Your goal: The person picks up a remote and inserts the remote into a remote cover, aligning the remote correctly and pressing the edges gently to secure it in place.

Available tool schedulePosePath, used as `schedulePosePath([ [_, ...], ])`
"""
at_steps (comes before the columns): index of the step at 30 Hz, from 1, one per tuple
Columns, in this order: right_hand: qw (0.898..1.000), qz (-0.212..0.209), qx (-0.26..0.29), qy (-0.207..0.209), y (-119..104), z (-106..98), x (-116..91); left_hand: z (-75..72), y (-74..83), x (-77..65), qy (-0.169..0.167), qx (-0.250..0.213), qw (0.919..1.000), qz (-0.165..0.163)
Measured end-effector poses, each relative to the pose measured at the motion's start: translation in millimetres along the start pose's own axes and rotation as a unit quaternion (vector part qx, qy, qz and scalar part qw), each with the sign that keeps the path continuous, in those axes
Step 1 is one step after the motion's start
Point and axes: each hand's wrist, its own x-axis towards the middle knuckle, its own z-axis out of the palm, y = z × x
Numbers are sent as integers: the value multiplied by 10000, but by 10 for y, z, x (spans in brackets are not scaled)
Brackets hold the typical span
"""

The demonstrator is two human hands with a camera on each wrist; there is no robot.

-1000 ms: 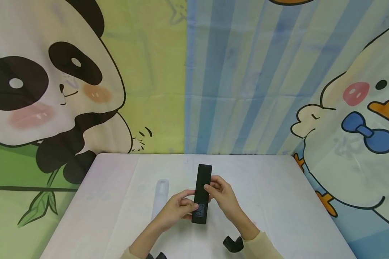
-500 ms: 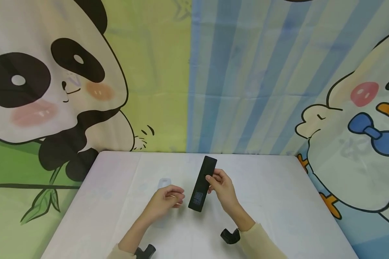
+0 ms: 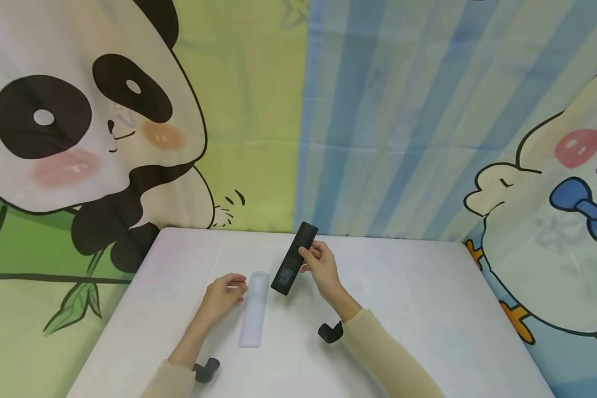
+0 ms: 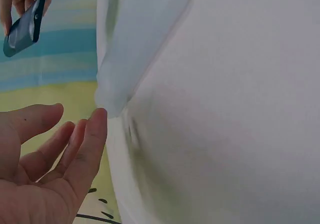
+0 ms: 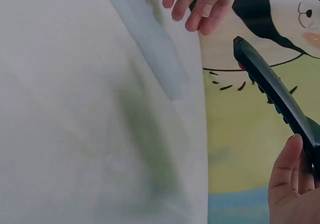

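Note:
My right hand [image 3: 323,272] pinches a black remote control [image 3: 294,257] between thumb and fingers, holding it tilted above the table with its labelled back toward the head camera. Small buttons, one of them red, line the underside of the remote [image 5: 272,87] in the right wrist view. A long translucent sleeve-like cover [image 3: 254,315] lies on the table to the left of the remote. Beside its far end is my left hand [image 3: 220,298], fingers loosely bent with nothing between them. In the left wrist view a fingertip overlaps the end of the cover [image 4: 145,39].
The white table [image 3: 403,309] reaches back to a cloth backdrop [image 3: 388,110] printed with a panda and a white bird. A black angled device sits by each sleeve, one at the left wrist [image 3: 207,370] and one at the right wrist [image 3: 330,333].
The left hand has let go of the remote and moved left to the cover's far end. The right hand keeps the remote, now raised and tilted further, top to the right.

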Motion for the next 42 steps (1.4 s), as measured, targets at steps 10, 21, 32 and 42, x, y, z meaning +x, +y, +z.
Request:
schedulePosePath([
  [10,9989,353,-288,108,292,279,288,40,-46,102,-192,37,9996,-212],
  [21,9960,616,-584,285,519,414,415,103,-127,176,-560,294,9980,-78],
  [32,9951,516,-834,128,602,551,467,110,-134,209,-522,233,9983,-60],
  [42,9961,600,-607,-206,681,636,459,131,-144,245,-399,252,9988,-131],
])
